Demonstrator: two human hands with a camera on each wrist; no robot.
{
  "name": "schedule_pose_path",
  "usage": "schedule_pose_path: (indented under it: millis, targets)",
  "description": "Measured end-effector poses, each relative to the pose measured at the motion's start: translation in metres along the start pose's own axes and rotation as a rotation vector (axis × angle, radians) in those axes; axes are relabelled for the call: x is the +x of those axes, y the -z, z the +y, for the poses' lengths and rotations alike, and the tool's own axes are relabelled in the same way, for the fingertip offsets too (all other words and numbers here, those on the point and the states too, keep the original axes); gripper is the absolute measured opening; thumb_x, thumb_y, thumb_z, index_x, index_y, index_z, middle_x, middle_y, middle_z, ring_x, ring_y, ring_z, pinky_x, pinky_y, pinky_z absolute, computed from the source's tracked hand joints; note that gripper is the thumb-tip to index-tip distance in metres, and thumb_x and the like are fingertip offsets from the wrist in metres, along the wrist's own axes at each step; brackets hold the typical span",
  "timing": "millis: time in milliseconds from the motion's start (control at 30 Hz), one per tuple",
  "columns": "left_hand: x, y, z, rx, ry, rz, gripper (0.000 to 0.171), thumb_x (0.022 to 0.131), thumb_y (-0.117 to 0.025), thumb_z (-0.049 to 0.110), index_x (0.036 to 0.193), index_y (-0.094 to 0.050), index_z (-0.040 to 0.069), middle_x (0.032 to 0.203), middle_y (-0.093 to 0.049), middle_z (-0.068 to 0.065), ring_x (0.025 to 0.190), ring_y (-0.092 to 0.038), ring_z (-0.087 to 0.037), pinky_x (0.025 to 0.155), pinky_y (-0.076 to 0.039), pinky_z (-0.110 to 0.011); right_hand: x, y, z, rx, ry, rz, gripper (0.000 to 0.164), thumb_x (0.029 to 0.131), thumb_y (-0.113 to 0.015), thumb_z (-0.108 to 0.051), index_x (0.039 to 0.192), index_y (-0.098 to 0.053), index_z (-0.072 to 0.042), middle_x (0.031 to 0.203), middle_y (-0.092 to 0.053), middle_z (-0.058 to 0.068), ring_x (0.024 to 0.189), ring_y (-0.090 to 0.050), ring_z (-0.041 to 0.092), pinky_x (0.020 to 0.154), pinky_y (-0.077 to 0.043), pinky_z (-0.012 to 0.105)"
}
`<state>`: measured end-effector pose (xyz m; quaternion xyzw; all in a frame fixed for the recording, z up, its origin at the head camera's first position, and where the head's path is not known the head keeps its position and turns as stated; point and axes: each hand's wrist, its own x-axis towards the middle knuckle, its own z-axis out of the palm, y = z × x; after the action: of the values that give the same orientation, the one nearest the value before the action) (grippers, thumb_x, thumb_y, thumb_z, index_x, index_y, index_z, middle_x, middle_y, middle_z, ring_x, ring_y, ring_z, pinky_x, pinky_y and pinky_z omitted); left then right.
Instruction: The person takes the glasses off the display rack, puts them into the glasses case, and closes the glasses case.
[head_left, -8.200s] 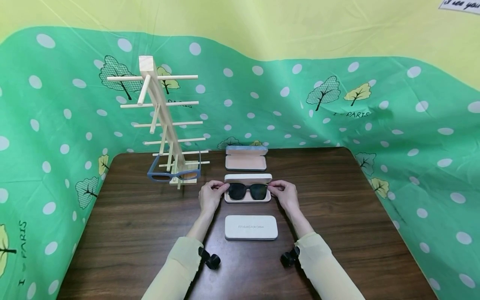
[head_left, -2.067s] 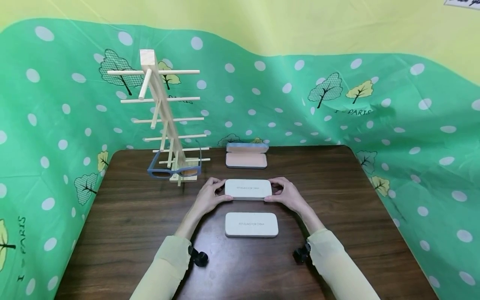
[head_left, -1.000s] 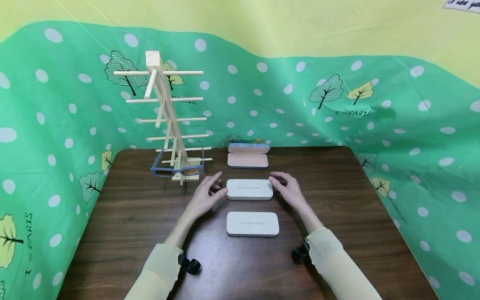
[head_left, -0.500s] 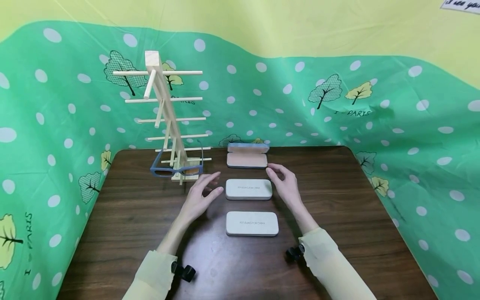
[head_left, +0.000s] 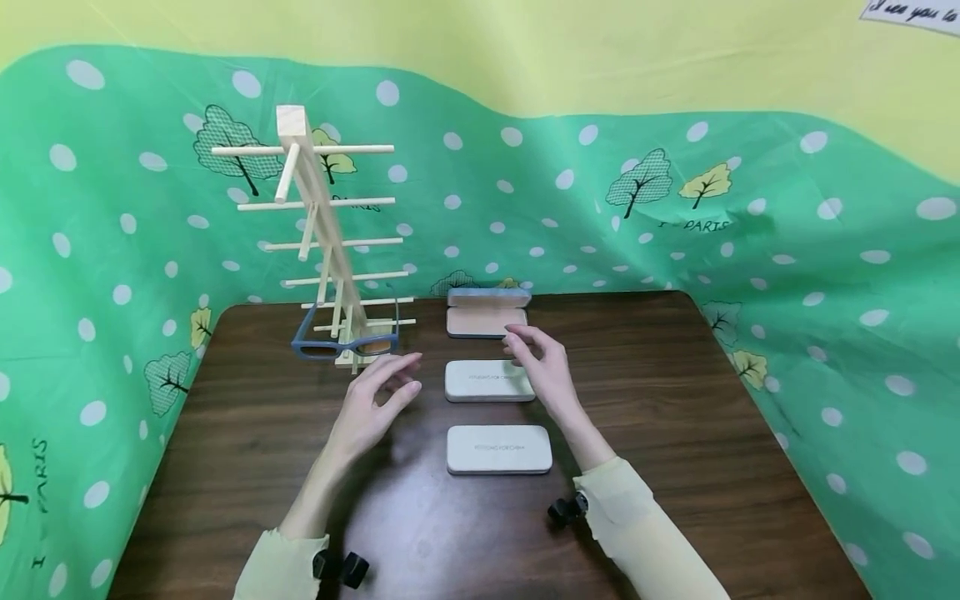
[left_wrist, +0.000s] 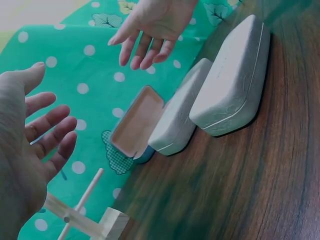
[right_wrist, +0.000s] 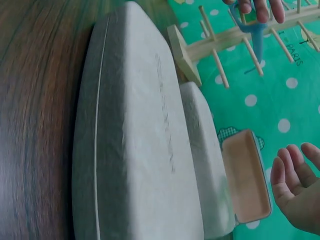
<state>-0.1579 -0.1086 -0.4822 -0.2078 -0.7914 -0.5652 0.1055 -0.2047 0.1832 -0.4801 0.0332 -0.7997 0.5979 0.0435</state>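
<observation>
Both hands are bare and hold nothing. My left hand (head_left: 367,408) hovers with relaxed fingers left of the middle white glasses case (head_left: 483,383), near the foot of the wooden rack. Above that case's right end is my right hand (head_left: 546,367), its fingertips by the front edge of the open glasses case (head_left: 480,321) at the back. That one has a pink lining and a blue lid tilted up. The middle case is closed, so its inside is hidden. Nearest me lies another closed white glasses case (head_left: 498,450). In the left wrist view, the left hand's fingers (left_wrist: 52,122) are spread.
On the left of the table (head_left: 675,417) stands a wooden peg rack (head_left: 322,208). Blue-framed glasses (head_left: 345,346) hang on its lowest pegs. A green and yellow patterned cloth (head_left: 540,200) surrounds the table at the back and sides.
Sunglasses lay in the open middle case, held by both hands; it was then closed with both hands on it. The hands released it: the left withdrew left, the right moved toward the back case.
</observation>
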Motion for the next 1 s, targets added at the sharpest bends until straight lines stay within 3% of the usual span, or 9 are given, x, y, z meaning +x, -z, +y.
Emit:
schedule_pose_path:
  millis: [133, 333, 567, 767, 900, 1000]
  targets:
    - [-0.004, 0.01, 0.002, -0.005, -0.041, 0.045, 0.037, 0.095, -0.07, 0.003, 0.132, -0.069, 0.011, 0.114, -0.072, -0.008, 0.094, -0.064, -0.002, 0.075, -0.055, -0.017, 0.0, -0.008, -0.005, 0.01, 0.008, -0.018, 0.038, 0.103, -0.062, -0.038, 0.13, -0.069, -0.013, 0.113, -0.074, 0.016, 0.104, -0.073, 0.03, 0.091, -0.06, 0.051]
    - [-0.009, 0.024, 0.008, -0.009, -0.089, 0.138, 0.035, 0.094, -0.068, -0.004, 0.127, -0.072, 0.008, 0.105, -0.073, -0.014, 0.092, -0.063, -0.002, 0.077, -0.051, -0.014, -0.003, -0.015, -0.014, 0.033, 0.012, -0.043, 0.039, 0.105, -0.061, -0.031, 0.134, -0.066, -0.006, 0.116, -0.073, 0.02, 0.098, -0.073, 0.015, 0.093, -0.059, 0.053]
    - [-0.013, 0.036, 0.009, -0.011, -0.073, 0.169, 0.035, 0.095, -0.066, -0.005, 0.129, -0.069, 0.001, 0.104, -0.072, -0.012, 0.089, -0.065, -0.003, 0.075, -0.052, -0.014, -0.003, -0.024, -0.024, 0.031, 0.021, -0.054, 0.034, 0.104, -0.062, -0.03, 0.131, -0.069, -0.01, 0.115, -0.074, 0.015, 0.1, -0.073, 0.021, 0.091, -0.061, 0.046]
    - [-0.015, 0.042, 0.008, -0.018, -0.046, 0.216, 0.034, 0.095, -0.065, -0.006, 0.129, -0.069, 0.002, 0.103, -0.073, -0.011, 0.088, -0.066, -0.003, 0.076, -0.052, -0.013, -0.003, -0.033, -0.034, 0.052, 0.029, -0.071, 0.035, 0.104, -0.062, -0.028, 0.131, -0.068, -0.006, 0.117, -0.074, 0.019, 0.105, -0.072, 0.034, 0.092, -0.06, 0.052]
    - [-0.016, 0.047, 0.008, -0.046, -0.024, 0.262, 0.032, 0.097, -0.064, -0.005, 0.127, -0.07, 0.002, 0.102, -0.074, 0.0, 0.085, -0.069, -0.006, 0.075, -0.054, -0.013, -0.002, -0.039, -0.041, 0.071, 0.026, -0.081, 0.035, 0.104, -0.063, -0.03, 0.13, -0.068, -0.007, 0.118, -0.073, 0.019, 0.106, -0.072, 0.033, 0.09, -0.062, 0.038]
    - [-0.017, 0.052, 0.007, -0.073, -0.015, 0.307, 0.029, 0.097, -0.062, -0.006, 0.125, -0.071, 0.0, 0.1, -0.074, 0.006, 0.084, -0.069, -0.008, 0.075, -0.056, -0.014, -0.001, -0.044, -0.044, 0.069, 0.021, -0.085, 0.034, 0.103, -0.064, -0.03, 0.13, -0.069, -0.009, 0.116, -0.074, 0.017, 0.101, -0.072, 0.023, 0.085, -0.06, 0.026]
